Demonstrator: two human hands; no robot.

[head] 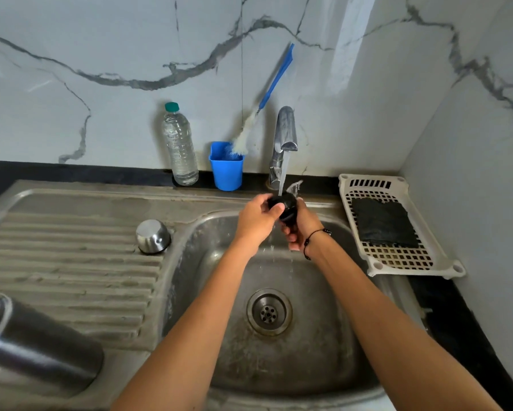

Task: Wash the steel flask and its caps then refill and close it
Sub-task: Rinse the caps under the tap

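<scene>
A black inner cap point(288, 206) is under the running stream from the tap point(285, 134), above the sink basin point(332, 336). My left hand point(256, 221) grips the cap from the left and my right hand point(301, 228) holds it from below and the right. Water splashes off it. The steel flask point(39, 348) lies on its side on the draining board at the lower left, uncapped. A steel outer cap point(153, 236) stands upside down on the board beside the basin.
Against the wall behind the sink stand a plastic water bottle point(180, 146) and a blue cup point(226, 166) with a bottle brush point(259, 111). A white plastic tray point(397, 229) with a dark scrub pad point(382, 222) sits right of the basin.
</scene>
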